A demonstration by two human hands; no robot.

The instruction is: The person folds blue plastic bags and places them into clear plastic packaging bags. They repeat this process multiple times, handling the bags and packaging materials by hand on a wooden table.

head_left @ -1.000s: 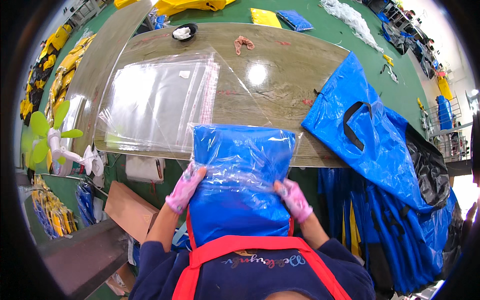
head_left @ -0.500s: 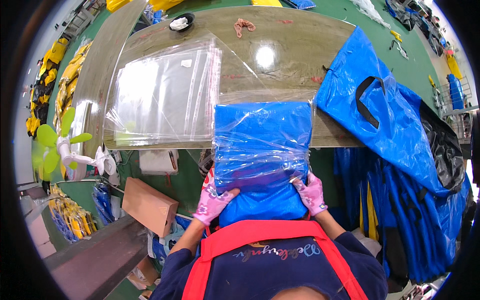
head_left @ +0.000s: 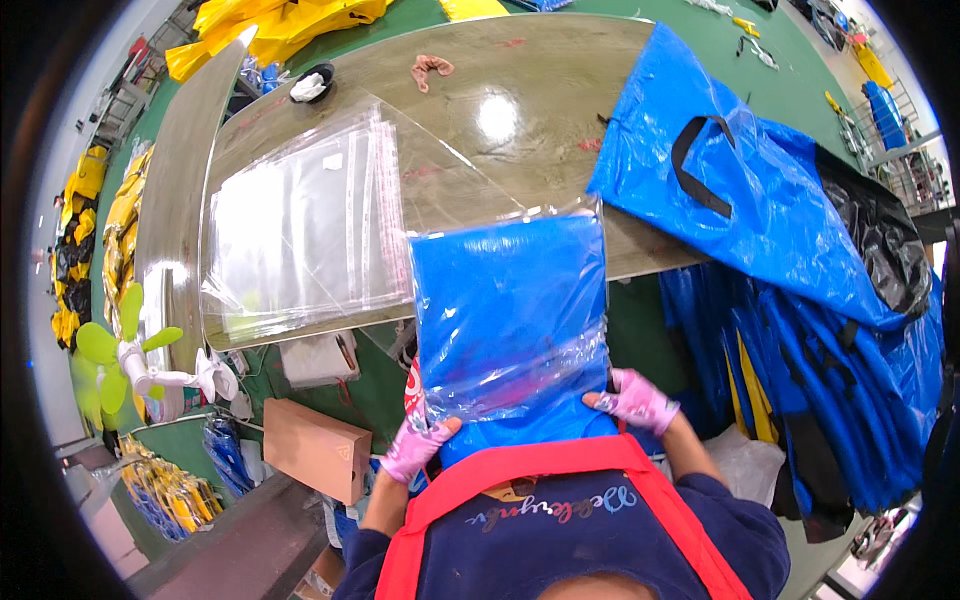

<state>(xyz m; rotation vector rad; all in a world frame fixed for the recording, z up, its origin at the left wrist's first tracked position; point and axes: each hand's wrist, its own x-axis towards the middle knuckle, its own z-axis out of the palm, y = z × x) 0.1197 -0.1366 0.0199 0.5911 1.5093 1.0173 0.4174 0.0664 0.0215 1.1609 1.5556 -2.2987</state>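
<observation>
Head view, looking down over a red apron [head_left: 560, 470]. Both gloved hands hold a folded blue bag [head_left: 510, 310] that sits partly inside a clear plastic sleeve [head_left: 520, 375]; the package stands roughly upright in front of the person's chest, its upper end overlapping the near edge of the worktop [head_left: 520, 130] and its lower end just above the apron. The left hand [head_left: 412, 450] grips the lower left corner, its grip clamped on the sleeve edge with the thumb on the front face. The right hand [head_left: 638, 400] holds the lower right corner, its grip likewise clamped on the package, fingers curled around the side. On the worktop to the left lies a stack of clear plastic sleeves [head_left: 300, 230], flat and just beside the held package. To the right, a pile of blue bags [head_left: 760, 210] with black handles drapes over the worktop edge and hangs down toward the floor. Farther back on the worktop rest a small dark dish [head_left: 312, 84] and a bunch of rubber bands [head_left: 430, 68]. A green-bladed fan [head_left: 130, 350] stands at the left, below the worktop, and a brown cardboard box [head_left: 315, 450] lies near the left hand.
</observation>
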